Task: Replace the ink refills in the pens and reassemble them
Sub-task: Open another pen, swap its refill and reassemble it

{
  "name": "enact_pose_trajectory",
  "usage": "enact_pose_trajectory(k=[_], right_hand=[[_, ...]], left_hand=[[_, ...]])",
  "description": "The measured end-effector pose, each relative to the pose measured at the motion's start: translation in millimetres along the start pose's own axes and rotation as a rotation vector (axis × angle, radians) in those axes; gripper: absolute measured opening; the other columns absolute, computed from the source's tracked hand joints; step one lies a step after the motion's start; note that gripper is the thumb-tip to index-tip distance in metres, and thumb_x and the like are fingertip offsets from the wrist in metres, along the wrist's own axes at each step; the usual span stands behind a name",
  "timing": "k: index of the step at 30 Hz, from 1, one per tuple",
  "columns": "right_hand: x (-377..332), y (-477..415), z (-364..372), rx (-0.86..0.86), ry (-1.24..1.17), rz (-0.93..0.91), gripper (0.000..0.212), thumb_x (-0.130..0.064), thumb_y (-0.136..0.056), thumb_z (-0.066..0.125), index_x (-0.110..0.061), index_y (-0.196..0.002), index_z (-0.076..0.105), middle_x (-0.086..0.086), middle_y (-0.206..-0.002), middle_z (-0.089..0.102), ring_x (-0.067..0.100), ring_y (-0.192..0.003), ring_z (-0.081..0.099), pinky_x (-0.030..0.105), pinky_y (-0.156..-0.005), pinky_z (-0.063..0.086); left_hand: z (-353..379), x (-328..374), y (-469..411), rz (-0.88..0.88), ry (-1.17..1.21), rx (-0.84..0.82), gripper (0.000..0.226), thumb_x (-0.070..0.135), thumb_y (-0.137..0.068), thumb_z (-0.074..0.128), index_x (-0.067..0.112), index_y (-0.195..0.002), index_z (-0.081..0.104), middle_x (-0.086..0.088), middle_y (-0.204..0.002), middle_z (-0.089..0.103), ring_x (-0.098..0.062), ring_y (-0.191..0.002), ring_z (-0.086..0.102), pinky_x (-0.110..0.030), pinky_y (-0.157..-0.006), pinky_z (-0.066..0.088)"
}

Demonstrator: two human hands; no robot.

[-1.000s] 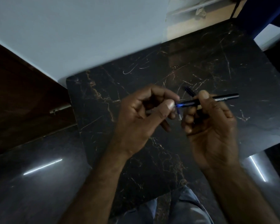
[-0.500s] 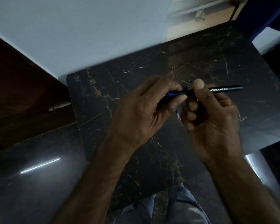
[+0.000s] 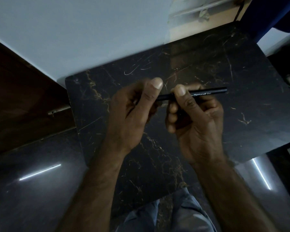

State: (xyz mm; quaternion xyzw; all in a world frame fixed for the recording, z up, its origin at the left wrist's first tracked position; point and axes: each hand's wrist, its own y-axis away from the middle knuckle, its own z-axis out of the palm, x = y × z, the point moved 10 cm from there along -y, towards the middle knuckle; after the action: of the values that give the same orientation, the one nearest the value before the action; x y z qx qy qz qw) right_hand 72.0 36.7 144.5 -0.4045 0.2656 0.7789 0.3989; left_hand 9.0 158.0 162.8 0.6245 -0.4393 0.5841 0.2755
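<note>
A black pen (image 3: 206,92) with white lettering lies level in the air above the dark marble table (image 3: 251,77). My right hand (image 3: 194,121) grips its barrel, thumb on top, and the rear end sticks out to the right. My left hand (image 3: 132,108) is closed around the pen's left end, thumb up, hiding the tip and any blue part. The two hands are almost touching. No loose refill or other pen part shows on the table.
A pale wall (image 3: 74,30) rises behind the table and dark wood (image 3: 23,97) stands at the left. Glossy dark floor (image 3: 32,190) lies below the table's near edge. My knees in grey-blue cloth (image 3: 187,215) show at the bottom.
The blue front section seen earlier between the hands is now covered by my left hand. The left hand has closed over the pen's end with its thumb raised, and the pen has risen slightly.
</note>
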Motion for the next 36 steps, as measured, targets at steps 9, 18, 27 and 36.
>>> enact_pose_trajectory(k=[9, 18, 27, 36], right_hand=[[4, -3, -13, 0.054, 0.02, -0.002, 0.011, -0.014, -0.095, 0.066, -0.004, -0.094, 0.064, 0.006, -0.07, 0.063, 0.016, -0.054, 0.059, 0.026, -0.044, 0.048], [7, -11, -22, 0.079, 0.001, 0.015, 0.011, -0.015, -0.094, 0.069, -0.005, -0.093, 0.064, 0.007, -0.07, 0.064, 0.016, -0.054, 0.061, 0.027, -0.044, 0.049], [17, -15, -29, 0.103, -0.029, 0.054, 0.009, -0.017, -0.093, 0.07, -0.009, -0.09, 0.068, 0.006, -0.069, 0.064, 0.015, -0.054, 0.061, 0.027, -0.045, 0.049], [23, -17, -26, 0.1, -0.063, 0.064, 0.017, -0.014, -0.096, 0.066, 0.003, -0.096, 0.063, 0.01, -0.069, 0.065, 0.019, -0.055, 0.061, 0.028, -0.046, 0.05]], left_hand=[[-2, -25, 3, -0.05, 0.122, 0.223, 0.044, 0.024, -0.11, 0.061, 0.014, -0.068, 0.063, -0.006, -0.051, 0.059, -0.022, -0.039, 0.058, -0.024, -0.042, 0.046], [1, -35, 3, -0.098, 0.261, 0.173, 0.016, 0.022, -0.103, 0.071, 0.022, -0.087, 0.074, 0.002, -0.072, 0.069, -0.016, -0.059, 0.069, -0.027, -0.048, 0.054], [3, -36, 4, -0.107, 0.286, 0.104, 0.012, 0.02, -0.099, 0.073, 0.014, -0.109, 0.073, 0.0, -0.085, 0.072, -0.017, -0.072, 0.072, -0.029, -0.058, 0.06], [10, -43, 4, -0.179, 0.367, 0.034, 0.019, 0.017, -0.099, 0.073, 0.011, -0.116, 0.071, -0.003, -0.09, 0.079, -0.02, -0.072, 0.077, -0.031, -0.058, 0.061]])
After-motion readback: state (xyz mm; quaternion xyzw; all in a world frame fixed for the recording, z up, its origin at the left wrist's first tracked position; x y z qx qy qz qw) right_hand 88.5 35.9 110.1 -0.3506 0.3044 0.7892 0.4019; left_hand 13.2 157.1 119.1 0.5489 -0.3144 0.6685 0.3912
